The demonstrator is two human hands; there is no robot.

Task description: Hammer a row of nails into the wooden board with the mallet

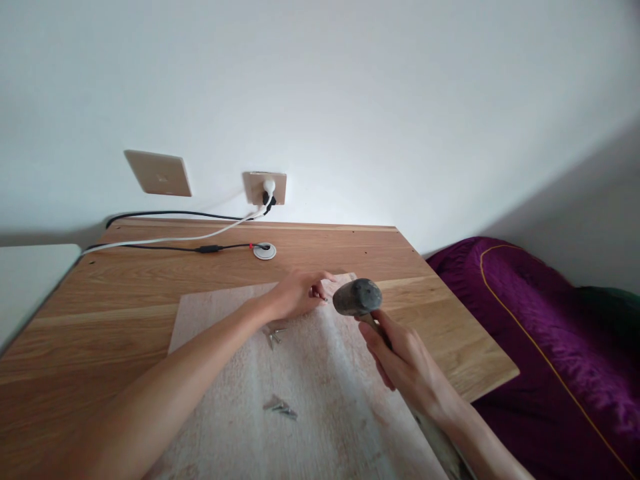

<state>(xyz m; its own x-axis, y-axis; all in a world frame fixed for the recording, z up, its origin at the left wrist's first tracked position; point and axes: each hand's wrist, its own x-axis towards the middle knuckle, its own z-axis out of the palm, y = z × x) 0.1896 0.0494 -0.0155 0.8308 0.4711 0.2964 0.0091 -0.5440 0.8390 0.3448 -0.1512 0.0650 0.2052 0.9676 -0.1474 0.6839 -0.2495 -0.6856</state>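
Observation:
My right hand (400,350) is wrapped round the handle of a mallet with a dark, cylindrical head (357,297). The mallet head is raised just right of my left hand (300,293). My left hand rests near the far edge of a pale wooden board (310,373), its fingertips pinched on a small nail (325,299), of which only a bit shows. On the board lie two small groups of nails, one (273,335) close to my left wrist and another (283,408) nearer to me.
The board lies on a wooden desk (425,300) against a white wall. Black and white cables (210,235) run along the back to a wall socket (265,189) and a round grommet (265,251). A white panel (35,280) stands left; purple fabric (480,293) lies right.

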